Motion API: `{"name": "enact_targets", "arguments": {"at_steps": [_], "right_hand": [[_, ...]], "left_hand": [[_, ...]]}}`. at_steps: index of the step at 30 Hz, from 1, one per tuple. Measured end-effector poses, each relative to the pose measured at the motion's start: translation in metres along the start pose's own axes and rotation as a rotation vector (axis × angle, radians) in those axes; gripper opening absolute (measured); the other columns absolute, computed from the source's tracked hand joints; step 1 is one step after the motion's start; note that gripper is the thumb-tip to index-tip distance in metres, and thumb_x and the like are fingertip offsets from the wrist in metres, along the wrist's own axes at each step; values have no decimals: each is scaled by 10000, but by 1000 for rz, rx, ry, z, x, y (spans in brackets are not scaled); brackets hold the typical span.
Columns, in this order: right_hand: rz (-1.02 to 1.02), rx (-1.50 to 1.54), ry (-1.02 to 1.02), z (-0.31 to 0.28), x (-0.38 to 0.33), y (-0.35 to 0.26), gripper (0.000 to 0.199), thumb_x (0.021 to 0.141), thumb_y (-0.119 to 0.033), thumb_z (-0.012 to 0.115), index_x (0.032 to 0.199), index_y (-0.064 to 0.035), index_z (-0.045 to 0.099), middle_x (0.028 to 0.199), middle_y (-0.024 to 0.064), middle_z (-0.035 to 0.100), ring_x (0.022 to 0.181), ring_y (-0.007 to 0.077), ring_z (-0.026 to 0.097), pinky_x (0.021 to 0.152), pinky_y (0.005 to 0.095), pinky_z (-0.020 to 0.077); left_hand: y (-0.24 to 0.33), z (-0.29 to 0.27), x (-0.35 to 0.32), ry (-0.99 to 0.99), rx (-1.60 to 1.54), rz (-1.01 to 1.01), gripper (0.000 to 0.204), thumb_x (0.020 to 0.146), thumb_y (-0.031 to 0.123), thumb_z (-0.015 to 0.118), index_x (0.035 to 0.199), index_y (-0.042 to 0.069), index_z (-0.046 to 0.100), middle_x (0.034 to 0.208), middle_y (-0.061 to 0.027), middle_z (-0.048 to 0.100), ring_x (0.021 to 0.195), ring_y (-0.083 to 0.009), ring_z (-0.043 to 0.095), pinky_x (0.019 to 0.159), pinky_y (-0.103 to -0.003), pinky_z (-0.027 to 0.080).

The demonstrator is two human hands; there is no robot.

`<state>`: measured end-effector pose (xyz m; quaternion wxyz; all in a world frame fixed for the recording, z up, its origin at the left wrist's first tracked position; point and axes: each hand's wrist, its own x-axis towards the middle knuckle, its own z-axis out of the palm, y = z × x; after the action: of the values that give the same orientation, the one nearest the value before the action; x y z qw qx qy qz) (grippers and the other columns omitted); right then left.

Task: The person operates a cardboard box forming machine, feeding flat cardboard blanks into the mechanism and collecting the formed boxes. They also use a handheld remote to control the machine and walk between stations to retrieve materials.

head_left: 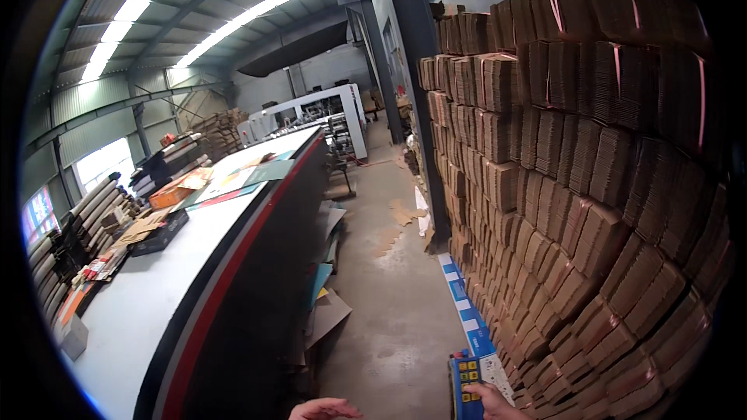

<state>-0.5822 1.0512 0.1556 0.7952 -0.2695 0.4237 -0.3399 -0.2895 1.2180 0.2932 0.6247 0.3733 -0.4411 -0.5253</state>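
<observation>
Bundled stacks of brown cardboard (537,218) rise along the right side. Opposite runs a long white-topped table (175,272), carrying flat sheets and an orange box (170,197). A white-framed machine (355,113) stands farther back. At the lower edge, a blue controller (455,390) with yellow buttons is grasped in the right hand (496,404), thumb over its keypad. The left hand (324,410), partly cut off, shows released, loosely extended fingers.
</observation>
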Motion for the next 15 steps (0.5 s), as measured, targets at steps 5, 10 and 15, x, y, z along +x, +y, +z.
{"name": "enact_targets", "arguments": {"at_steps": [5,10,15], "right_hand": [[34,-29,-22,35,93,-83,169,812,-208,644,937,-93,647,747,2,607,640,127,576,598,284,491],[-7,50,-116,68,238,-140,149,826,-203,644,922,-90,654,771,11,638,658,114,597,609,260,486],[-58,-30,-105,91,404,-206,184,824,-195,651,967,-80,656,795,7,646,672,105,596,622,249,477]], "left_hand": [[-21,-26,150,27,67,-150,546,783,215,723,1248,11,522,1085,-133,657,1017,-249,627,780,-311,496],[-64,-98,295,28,75,-213,489,784,198,721,1210,21,559,1064,-116,665,1016,-253,626,849,-364,486],[-88,-178,448,158,196,-152,404,814,117,666,1190,5,568,1023,-120,670,979,-247,634,877,-365,483]]}}
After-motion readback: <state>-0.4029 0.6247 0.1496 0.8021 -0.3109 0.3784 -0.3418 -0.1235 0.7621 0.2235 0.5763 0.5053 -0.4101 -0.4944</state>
